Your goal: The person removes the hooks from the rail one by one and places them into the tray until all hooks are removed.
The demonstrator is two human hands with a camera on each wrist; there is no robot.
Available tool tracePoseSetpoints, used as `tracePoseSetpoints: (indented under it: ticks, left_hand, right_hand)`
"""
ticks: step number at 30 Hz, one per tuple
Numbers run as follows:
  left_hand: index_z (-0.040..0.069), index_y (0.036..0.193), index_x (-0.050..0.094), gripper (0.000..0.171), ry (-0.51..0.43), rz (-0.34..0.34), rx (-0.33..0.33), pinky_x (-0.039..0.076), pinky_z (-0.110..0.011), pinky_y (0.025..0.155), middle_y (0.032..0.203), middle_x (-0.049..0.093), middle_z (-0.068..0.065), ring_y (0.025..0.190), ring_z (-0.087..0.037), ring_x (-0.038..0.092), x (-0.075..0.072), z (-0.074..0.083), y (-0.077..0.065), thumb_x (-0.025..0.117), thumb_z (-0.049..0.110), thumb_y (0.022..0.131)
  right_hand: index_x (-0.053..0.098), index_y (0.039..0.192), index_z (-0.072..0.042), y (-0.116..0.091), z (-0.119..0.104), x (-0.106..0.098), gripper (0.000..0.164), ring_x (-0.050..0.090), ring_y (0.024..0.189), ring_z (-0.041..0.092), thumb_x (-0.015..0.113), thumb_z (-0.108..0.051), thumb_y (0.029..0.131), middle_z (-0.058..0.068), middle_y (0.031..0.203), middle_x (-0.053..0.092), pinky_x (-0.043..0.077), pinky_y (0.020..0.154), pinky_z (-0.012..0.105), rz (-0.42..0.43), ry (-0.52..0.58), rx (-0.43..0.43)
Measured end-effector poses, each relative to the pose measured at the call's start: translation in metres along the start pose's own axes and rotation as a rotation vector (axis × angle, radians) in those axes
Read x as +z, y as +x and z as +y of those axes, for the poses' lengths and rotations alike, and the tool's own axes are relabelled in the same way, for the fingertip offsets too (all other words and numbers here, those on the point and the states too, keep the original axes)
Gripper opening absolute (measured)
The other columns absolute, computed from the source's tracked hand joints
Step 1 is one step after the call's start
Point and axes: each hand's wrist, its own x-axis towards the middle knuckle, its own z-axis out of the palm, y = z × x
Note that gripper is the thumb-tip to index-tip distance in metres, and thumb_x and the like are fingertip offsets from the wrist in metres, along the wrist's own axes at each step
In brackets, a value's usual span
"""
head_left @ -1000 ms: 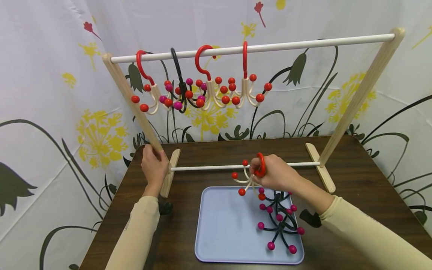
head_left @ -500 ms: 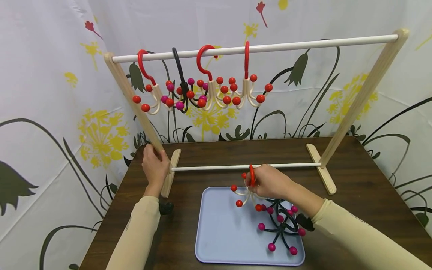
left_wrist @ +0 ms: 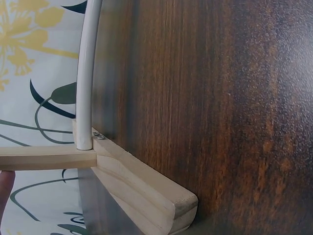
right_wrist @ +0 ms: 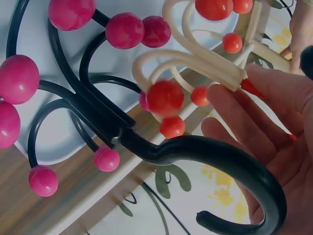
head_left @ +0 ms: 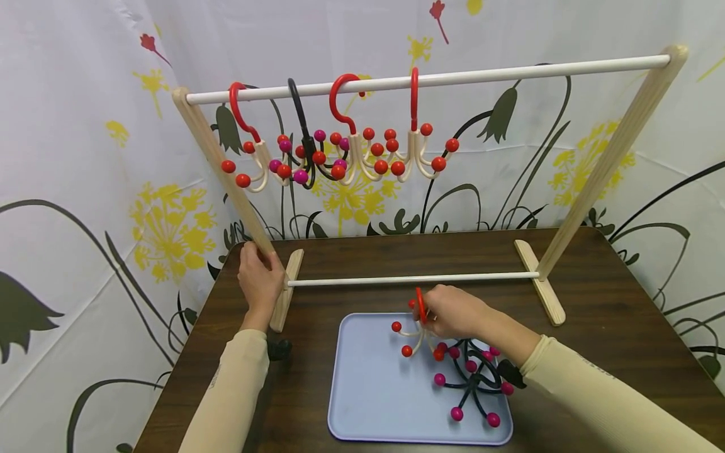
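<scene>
My right hand (head_left: 459, 313) pinches a multi-arm hook hanger (right_wrist: 210, 63) near the base of its red hook. Its cream arms and red balls hang over the back of the pale blue tray (head_left: 368, 402). Beside it, black hangers with magenta balls (head_left: 472, 380) lie tangled on the tray's right side; one's curved black hook (right_wrist: 230, 152) crosses in front of my palm in the right wrist view. My left hand (head_left: 259, 280) grips the left wooden upright (head_left: 226, 176) of a rack low down, near its foot; in the left wrist view only a fingertip (left_wrist: 6, 183) shows at the upright.
From the rack's white top rod (head_left: 538, 69) hang three red-hooked hangers and a black-hooked one (head_left: 298, 113), all toward the left. A lower white rod (head_left: 368, 280) joins the wooden feet (head_left: 540, 283) behind the tray. A flower-printed curtain (head_left: 85, 82) backs the dark wooden table (head_left: 612, 352).
My right hand has come down and slightly left, bringing the red-hooked hanger lower over the tray, its hook now turned edge-on. My left hand stays on the upright.
</scene>
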Motion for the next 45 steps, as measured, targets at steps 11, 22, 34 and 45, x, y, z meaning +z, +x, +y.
tracePoseSetpoints:
  ticks: [11, 22, 34, 45]
  left_hand:
    - [0.001, 0.097, 0.052, 0.018, 0.001, 0.019, 0.020, 0.040, -0.052, 0.059, 0.085, 0.049, -0.016, 0.070, -0.035, 0.051, 0.003, -0.002, 0.000, 0.063, 0.012, 0.087]
    - [0.001, 0.096, 0.051, 0.018, -0.004, 0.009, 0.019, 0.039, -0.051, 0.059, 0.086, 0.049, -0.016, 0.071, -0.034, 0.050, 0.003, -0.002, 0.001, 0.063, 0.013, 0.087]
    - [0.001, 0.096, 0.052, 0.018, -0.007, 0.010, 0.013, 0.039, -0.051, 0.058, 0.085, 0.049, -0.016, 0.070, -0.034, 0.050, 0.001, -0.003, -0.002, 0.062, 0.013, 0.088]
    - [0.000, 0.095, 0.051, 0.018, -0.011, 0.016, 0.020, 0.039, -0.052, 0.059, 0.084, 0.048, -0.017, 0.069, -0.036, 0.049, 0.000, 0.000, -0.002, 0.063, 0.011, 0.087]
  right_hand:
    - [0.077, 0.096, -0.015, -0.008, 0.000, -0.005, 0.016, 0.058, 0.067, 0.008, 0.078, -0.017, 0.080, -0.003, 0.082, 0.071, 0.052, 0.064, 0.026, -0.083, -0.100, 0.033]
    - [0.078, 0.093, -0.018, -0.024, 0.004, -0.019, 0.011, 0.066, 0.079, 0.012, 0.077, -0.024, 0.083, -0.005, 0.087, 0.073, 0.053, 0.071, 0.030, -0.055, -0.163, 0.071]
    - [0.077, 0.106, -0.019, -0.046, -0.007, -0.064, 0.022, 0.059, 0.083, 0.013, 0.074, -0.027, 0.086, -0.009, 0.097, 0.072, 0.047, 0.066, 0.029, 0.058, -0.126, 0.107]
    - [0.077, 0.102, -0.017, -0.043, -0.033, -0.135, 0.015, 0.063, 0.077, 0.012, 0.072, -0.022, 0.089, -0.004, 0.093, 0.073, 0.046, 0.065, 0.033, 0.399, -0.118, 0.113]
